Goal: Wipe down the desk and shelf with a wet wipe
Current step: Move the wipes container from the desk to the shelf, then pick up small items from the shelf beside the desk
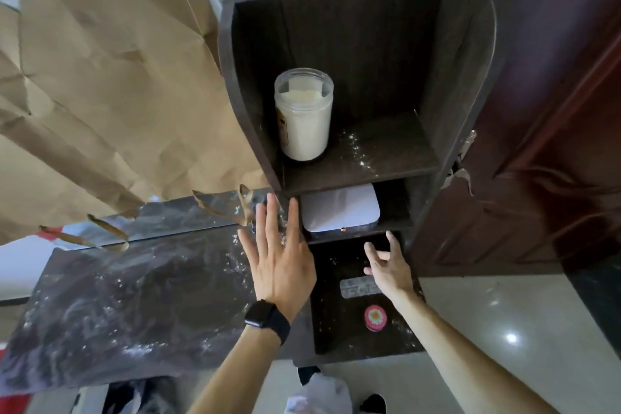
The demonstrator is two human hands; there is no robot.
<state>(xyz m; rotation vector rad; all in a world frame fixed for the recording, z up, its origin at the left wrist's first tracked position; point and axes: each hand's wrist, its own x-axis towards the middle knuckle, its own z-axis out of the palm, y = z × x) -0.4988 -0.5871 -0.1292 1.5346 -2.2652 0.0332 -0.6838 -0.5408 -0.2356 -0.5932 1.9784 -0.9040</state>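
Below the shelf (463, 77), both hands reached in bare, with no wipe taken up.

White powder dusted the shelf's board beside the jar (304, 114) and the table (134, 296) left of the shelf. No wet wipe showed, so fetching one seemed the step in hand, perhaps from the white box (339, 212) under that board. The left hand (280, 262) was flat by the shelf's left wall, its fingers (270, 222) straight, holding nothing. The right hand (391, 267), below the shelf, was loosely spread and half curled, empty; whether it touched anything I could not tell.
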